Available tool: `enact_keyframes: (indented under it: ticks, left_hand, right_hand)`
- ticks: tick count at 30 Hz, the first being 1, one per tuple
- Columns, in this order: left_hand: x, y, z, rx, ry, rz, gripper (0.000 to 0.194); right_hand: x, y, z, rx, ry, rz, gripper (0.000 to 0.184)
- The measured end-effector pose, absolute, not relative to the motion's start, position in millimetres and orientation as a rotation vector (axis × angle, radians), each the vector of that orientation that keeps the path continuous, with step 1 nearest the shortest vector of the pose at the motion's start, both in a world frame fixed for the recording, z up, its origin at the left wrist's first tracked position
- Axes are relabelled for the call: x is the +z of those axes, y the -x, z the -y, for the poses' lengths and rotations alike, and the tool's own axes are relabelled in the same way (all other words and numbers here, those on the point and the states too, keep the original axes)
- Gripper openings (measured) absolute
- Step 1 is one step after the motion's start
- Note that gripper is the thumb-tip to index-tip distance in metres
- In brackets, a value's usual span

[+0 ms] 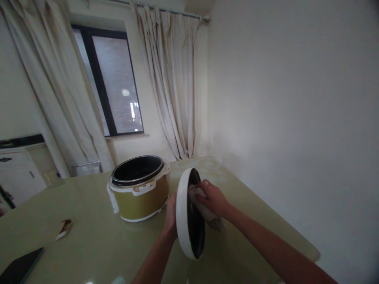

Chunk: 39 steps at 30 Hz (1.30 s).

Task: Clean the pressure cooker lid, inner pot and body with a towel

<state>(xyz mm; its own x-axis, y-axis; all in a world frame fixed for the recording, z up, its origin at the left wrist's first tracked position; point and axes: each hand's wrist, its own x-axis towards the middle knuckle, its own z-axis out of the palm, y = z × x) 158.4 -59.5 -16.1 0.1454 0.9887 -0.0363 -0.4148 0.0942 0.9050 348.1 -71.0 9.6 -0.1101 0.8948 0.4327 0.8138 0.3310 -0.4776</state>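
A round white lid (182,215) with a dark inner side is held on edge above the table. My left hand (171,215) grips it from its white outer side; part of those fingers is hidden behind the lid. Bunched in my right hand (213,197) is a greyish cloth (211,216), pressed against the lid's dark inside near the upper rim. Left of the lid stands a rice cooker (139,202) with a greenish-gold body and white trim. It has no lid on, and a dark inner pot (137,169) shows in it.
The greenish table (91,232) runs to the white wall on the right. A dark flat object (22,266) lies at the lower left, near a small brown-and-white scrap (64,228). Curtains (174,79) and a window (115,83) are behind.
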Motion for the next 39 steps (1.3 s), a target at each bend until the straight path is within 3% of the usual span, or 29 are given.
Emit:
enact_keyframes:
  ticks: [2,5,8,11,16,20,24,27,32,39]
  left_hand:
    - [-12,-159,59,1.252,-1.031,-0.871,0.038]
    - [-3,-163,50,1.293,-1.421,-1.055,0.049]
    - [5,-167,30,1.289,-1.754,-1.192,0.057]
    - [13,-173,11,1.265,-1.858,-1.186,0.054]
    - [17,-196,-10,1.161,-2.123,-1.209,0.046]
    - [12,-224,-25,0.983,-2.314,-1.224,0.034]
    - [1,-256,-46,0.798,-2.431,-1.274,0.029]
    - [-8,-280,-65,0.692,-2.486,-1.301,0.032]
    - [-19,-314,-86,0.567,-2.54,-1.306,0.037]
    - [-18,-337,-93,0.48,-2.606,-1.288,0.046]
  right_hand:
    - [11,-339,68,0.246,1.352,1.576,0.028]
    - [13,-325,79,0.582,1.089,1.233,0.043]
    - [-1,-326,100,0.895,1.004,1.142,0.058]
    - [-34,-342,106,1.007,1.079,1.257,0.056]
    - [-79,-377,81,0.81,1.191,0.821,0.062]
    - [-85,-411,74,0.443,1.332,0.442,0.067]
    - [-84,-436,79,-0.051,1.541,0.451,0.065]
    - [-85,-438,80,-0.236,1.556,0.531,0.063]
    - [-88,-432,77,-0.304,1.57,0.623,0.056]
    - [-94,-432,71,-0.208,1.601,0.663,0.063]
